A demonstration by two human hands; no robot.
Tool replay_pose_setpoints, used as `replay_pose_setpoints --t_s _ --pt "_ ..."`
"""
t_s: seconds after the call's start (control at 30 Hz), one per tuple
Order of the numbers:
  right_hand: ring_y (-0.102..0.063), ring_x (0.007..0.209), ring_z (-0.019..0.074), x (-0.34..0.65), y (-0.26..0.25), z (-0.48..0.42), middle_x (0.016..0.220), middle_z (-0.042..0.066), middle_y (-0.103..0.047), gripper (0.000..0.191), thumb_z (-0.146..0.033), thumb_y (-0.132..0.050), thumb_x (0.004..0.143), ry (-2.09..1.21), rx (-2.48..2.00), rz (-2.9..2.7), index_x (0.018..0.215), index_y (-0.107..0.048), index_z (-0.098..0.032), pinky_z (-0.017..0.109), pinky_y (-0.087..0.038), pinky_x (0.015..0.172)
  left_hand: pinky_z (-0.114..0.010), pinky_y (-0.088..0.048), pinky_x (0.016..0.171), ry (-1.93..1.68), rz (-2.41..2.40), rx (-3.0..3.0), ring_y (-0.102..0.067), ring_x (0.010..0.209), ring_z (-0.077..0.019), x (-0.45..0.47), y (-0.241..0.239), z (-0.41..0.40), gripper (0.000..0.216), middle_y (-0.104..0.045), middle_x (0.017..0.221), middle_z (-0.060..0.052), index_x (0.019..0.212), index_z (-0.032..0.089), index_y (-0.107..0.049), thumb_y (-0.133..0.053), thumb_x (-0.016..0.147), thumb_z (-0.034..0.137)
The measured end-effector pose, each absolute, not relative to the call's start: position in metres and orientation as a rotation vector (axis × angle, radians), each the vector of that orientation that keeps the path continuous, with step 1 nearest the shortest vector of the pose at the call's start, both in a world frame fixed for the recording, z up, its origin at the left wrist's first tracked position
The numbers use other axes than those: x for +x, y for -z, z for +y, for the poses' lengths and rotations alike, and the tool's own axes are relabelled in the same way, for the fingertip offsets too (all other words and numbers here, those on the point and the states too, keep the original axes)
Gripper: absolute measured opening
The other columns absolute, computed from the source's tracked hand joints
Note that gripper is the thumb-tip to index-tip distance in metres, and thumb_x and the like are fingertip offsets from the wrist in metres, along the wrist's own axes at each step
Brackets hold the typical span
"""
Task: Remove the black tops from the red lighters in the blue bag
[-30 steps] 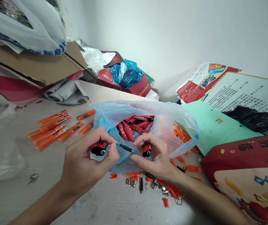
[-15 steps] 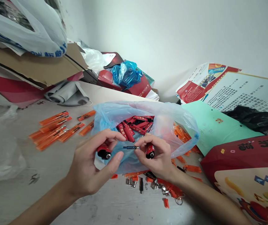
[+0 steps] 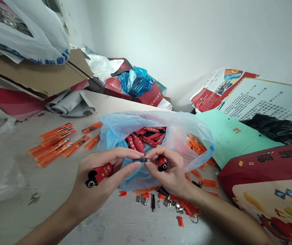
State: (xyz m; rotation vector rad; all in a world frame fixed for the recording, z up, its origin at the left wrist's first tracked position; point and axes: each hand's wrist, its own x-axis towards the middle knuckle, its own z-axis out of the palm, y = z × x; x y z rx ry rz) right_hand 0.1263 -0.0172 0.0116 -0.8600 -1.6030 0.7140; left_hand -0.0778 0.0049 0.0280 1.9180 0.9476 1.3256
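My left hand (image 3: 96,199) is closed around a red lighter body (image 3: 102,173) with a black end, which lies across the palm. Its thumb and forefinger also pinch the dark end of a thin lighter part (image 3: 139,160). My right hand (image 3: 172,173) grips the brass-tipped end of that same part between its fingertips. Another red lighter body (image 3: 162,164) is tucked in the curled fingers of this hand. Both hands are over the near side of a pale blue plastic bag (image 3: 133,178), where several red lighters (image 3: 138,143) lie in a heap.
Orange lighters (image 3: 56,143) lie in a group at the left, and more (image 3: 197,146) beside the bag at the right. Metal caps (image 3: 142,200) and orange bits (image 3: 180,221) are scattered in front. A red printed box (image 3: 265,163) stands at the right, and a cardboard box (image 3: 41,76) at the left.
My left thumb and forefinger have closed on the thin part's dark end. The red lighter body in that hand has shifted left, deeper into the palm. My right hand keeps its hold.
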Motion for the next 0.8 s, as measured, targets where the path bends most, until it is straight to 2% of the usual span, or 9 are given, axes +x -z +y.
replay_pose_setpoints --t_s 0.07,0.17,0.3,0.43,0.6,0.8 --pt "-0.056 0.072 0.0126 0.128 -0.011 -0.017 0.083 -0.002 -0.059 0.015 -0.025 -0.075 0.092 -0.762 -0.895 -1.6 0.104 -0.066 -0.023 0.026 -0.051 0.067 -0.026 -0.042 0.043 -1.329 0.969 1.888 -0.066 0.055 -0.0137 -0.078 -0.028 0.006 0.009 -0.082 0.08 0.005 0.095 0.035 -0.083 -0.081 0.09 0.028" --pt "-0.055 0.082 0.0157 0.132 -0.009 -0.015 0.098 0.001 -0.059 0.024 -0.03 -0.069 0.093 -0.906 -0.964 -1.606 0.113 -0.059 -0.025 0.029 -0.05 0.072 -0.026 -0.04 0.043 -1.353 1.016 1.898 -0.071 0.06 -0.0159 -0.078 -0.027 0.006 0.007 -0.081 0.077 0.005 0.094 0.036 -0.084 -0.082 0.089 0.03" --pt "-0.05 0.087 0.0184 0.136 -0.01 -0.013 0.104 0.003 -0.057 0.017 -0.033 -0.053 0.099 -0.983 -1.047 -1.684 0.114 -0.055 -0.024 0.032 -0.044 0.077 -0.026 -0.04 0.045 -1.378 1.069 1.898 -0.071 0.062 -0.0161 -0.078 -0.025 0.006 0.007 -0.08 0.076 0.005 0.094 0.036 -0.085 -0.084 0.087 0.032" --pt "-0.051 0.088 0.0177 0.135 -0.015 -0.015 0.099 0.001 -0.057 0.014 -0.035 -0.049 0.105 -0.944 -1.1 -1.728 0.111 -0.054 -0.024 0.032 -0.042 0.08 -0.026 -0.039 0.046 -1.371 1.075 1.847 -0.062 0.055 -0.0132 -0.077 -0.024 0.006 0.008 -0.075 0.068 0.006 0.093 0.036 -0.085 -0.085 0.086 0.03" --pt "-0.058 0.089 0.0178 0.133 -0.016 -0.017 0.102 0.002 -0.063 0.016 -0.036 -0.05 0.107 -0.784 -1.121 -1.827 0.114 -0.055 -0.022 0.033 -0.046 0.084 -0.025 -0.038 0.047 -1.365 1.061 1.87 -0.045 0.05 -0.0098 -0.076 -0.024 0.007 0.009 -0.065 0.061 0.007 0.09 0.033 -0.085 -0.087 0.083 0.027" --pt "-0.064 0.091 0.0181 0.132 -0.011 -0.016 0.104 0.005 -0.068 0.015 -0.034 -0.053 0.107 -0.59 -1.051 -1.89 0.117 -0.058 -0.022 0.033 -0.052 0.084 -0.026 -0.031 0.045 -1.331 1.08 1.895 -0.037 0.048 -0.0104 -0.077 -0.017 0.011 0.003 -0.044 0.052 0.007 0.082 0.029 -0.082 -0.085 0.083 0.029"
